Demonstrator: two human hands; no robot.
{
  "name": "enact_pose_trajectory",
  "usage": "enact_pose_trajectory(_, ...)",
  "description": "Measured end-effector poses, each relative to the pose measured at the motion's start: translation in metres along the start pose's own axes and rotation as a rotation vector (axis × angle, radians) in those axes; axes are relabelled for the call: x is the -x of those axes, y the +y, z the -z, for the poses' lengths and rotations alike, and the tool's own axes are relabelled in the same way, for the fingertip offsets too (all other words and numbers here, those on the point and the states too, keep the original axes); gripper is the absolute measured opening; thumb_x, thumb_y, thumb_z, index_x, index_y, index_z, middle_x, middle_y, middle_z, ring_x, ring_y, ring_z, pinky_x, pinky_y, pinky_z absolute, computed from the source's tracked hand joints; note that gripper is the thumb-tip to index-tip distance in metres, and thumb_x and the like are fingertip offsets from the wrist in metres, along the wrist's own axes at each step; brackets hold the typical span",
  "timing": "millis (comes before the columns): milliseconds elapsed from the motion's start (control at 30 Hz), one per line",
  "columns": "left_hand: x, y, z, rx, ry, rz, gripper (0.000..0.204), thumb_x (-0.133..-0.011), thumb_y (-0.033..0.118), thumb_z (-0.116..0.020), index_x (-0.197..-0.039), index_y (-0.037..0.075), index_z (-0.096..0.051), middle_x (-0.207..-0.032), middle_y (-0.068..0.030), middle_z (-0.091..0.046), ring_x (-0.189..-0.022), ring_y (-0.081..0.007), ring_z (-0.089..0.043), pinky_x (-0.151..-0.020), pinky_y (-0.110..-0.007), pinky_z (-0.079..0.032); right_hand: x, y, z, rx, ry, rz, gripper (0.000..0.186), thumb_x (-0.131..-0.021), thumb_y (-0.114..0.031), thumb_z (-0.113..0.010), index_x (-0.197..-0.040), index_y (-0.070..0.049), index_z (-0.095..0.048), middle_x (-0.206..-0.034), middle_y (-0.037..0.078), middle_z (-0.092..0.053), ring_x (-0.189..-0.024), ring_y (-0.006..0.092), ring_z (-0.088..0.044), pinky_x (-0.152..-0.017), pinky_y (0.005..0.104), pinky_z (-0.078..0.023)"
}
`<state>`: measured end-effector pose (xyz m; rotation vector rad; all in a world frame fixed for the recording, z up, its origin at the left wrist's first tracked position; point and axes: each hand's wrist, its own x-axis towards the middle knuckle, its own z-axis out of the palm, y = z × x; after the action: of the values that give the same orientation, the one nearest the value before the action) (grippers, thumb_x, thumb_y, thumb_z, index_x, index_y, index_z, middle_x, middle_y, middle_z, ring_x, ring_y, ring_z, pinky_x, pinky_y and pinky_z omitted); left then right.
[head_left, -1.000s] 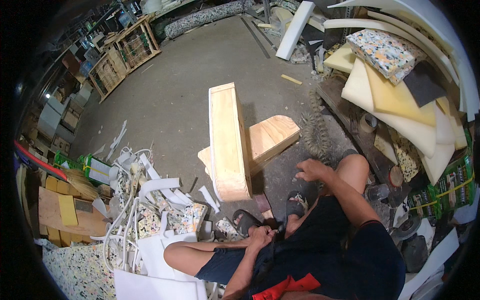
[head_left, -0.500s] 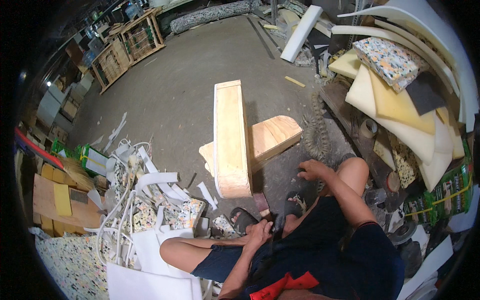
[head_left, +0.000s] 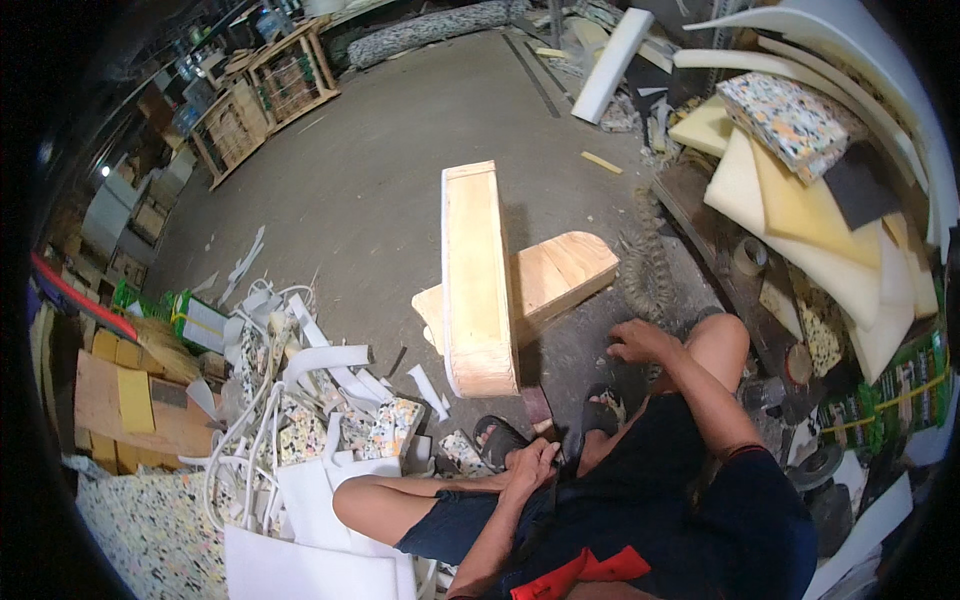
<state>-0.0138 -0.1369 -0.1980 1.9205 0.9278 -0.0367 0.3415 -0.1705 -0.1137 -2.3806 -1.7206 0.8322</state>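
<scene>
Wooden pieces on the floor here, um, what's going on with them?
A person sits low, with neither hand on the wood. One long, boxy wooden piece lies across another wooden piece on the floor. The right hand hangs loosely near a grey coil. The left hand is down by the left sandal; whether it grips anything can't be made out.
</scene>
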Motion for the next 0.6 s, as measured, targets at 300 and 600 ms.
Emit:
enact_pose_trajectory(300,-0.001,-0.013,-0.013,-0.089,-0.012,-0.042,0.048,-0.095,0.051,-0.055,-0.119,0.01,-0.063,-0.103,-0.019,-0.071,-0.1,-0.0407,-0.065,-0.093,-0.047,-0.043,-0.002,0.011,-0.008,0.01,0.003,-0.016,0.041,-0.087,-0.036,-0.066,-0.11,-0.002,-0.065,-0.112,0.023,-0.066,-0.111,0.0415,-0.06,-0.092,0.0508,-0.049)
enact_pose_trajectory(600,-0.001,-0.007,-0.011,-0.192,-0.116,0.008,0.052,-0.095,0.049,-0.055,-0.125,0.007,-0.061,-0.112,-0.0266,-0.067,-0.112,-0.0446,-0.061,-0.096,-0.05,-0.045,-0.003,0.014,-0.007,0.022,0.028,0.028,0.041,-0.089,-0.036,-0.063,-0.111,-0.002,-0.066,-0.115,0.022,-0.066,-0.116,0.0395,-0.058,-0.095,0.05,-0.048)
